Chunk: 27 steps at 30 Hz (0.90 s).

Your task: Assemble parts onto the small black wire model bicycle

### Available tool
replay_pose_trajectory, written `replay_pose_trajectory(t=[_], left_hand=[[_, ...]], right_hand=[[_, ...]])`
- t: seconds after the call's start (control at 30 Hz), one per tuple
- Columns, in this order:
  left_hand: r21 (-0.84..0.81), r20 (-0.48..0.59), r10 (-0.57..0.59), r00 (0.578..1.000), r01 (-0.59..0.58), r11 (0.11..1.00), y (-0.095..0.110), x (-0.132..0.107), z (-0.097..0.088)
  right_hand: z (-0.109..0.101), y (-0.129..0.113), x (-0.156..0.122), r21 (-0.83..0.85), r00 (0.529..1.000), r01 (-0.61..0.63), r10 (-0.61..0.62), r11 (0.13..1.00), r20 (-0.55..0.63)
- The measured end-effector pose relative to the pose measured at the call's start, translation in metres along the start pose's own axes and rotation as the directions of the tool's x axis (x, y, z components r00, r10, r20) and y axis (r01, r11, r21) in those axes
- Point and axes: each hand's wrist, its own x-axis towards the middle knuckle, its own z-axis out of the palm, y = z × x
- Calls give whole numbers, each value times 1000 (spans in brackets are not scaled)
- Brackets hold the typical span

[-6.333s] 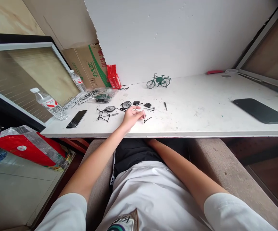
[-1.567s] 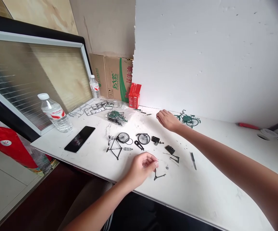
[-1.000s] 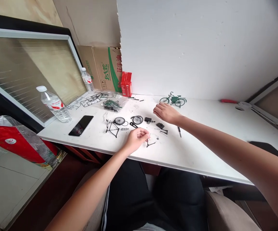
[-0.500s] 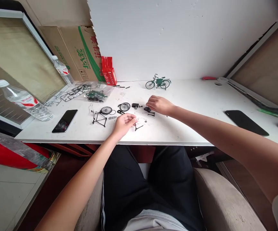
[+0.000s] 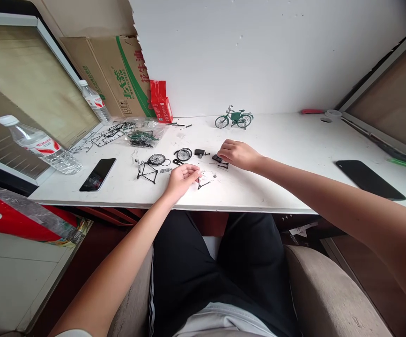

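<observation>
My left hand (image 5: 181, 178) rests on the white table (image 5: 287, 145), fingers curled in a pinch on something too small to make out, beside a small black bracket (image 5: 203, 184). My right hand (image 5: 237, 154) lies further back, fingers curled down over a small black part (image 5: 218, 159). To the left lie a black model bicycle frame (image 5: 148, 173), two spoked wheels (image 5: 184, 154) and other little black pieces. A finished green model bicycle (image 5: 234, 118) stands near the wall.
A black phone (image 5: 98, 174) and a water bottle (image 5: 39, 147) lie at the left, with a bag of green parts (image 5: 142, 137), plastic sprues (image 5: 112, 133), a red carton (image 5: 161, 107) and a cardboard box (image 5: 118, 77) behind. A second black phone (image 5: 369, 179) lies at the right.
The view swung down and right. My right hand came back from near the green bicycle and settled over the small black part. My left hand stayed pinched by the bracket.
</observation>
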Motion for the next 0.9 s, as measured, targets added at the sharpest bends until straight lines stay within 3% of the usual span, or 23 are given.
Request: replay_pose_trajectory(t=[0.13, 0.33, 0.9], left_hand=[[-12, -10, 6, 1000, -7, 1000, -1, 0, 1], [9, 11, 15, 1000, -16, 1000, -6, -3, 1], [-23, 29, 39, 999, -38, 999, -9, -4, -2]], right_hand=[[7, -5, 1, 8, 999, -5, 5, 1000, -49], [12, -9, 12, 13, 999, 41, -40, 999, -30], [-4, -3, 38, -149, 985, 175, -172, 973, 30]])
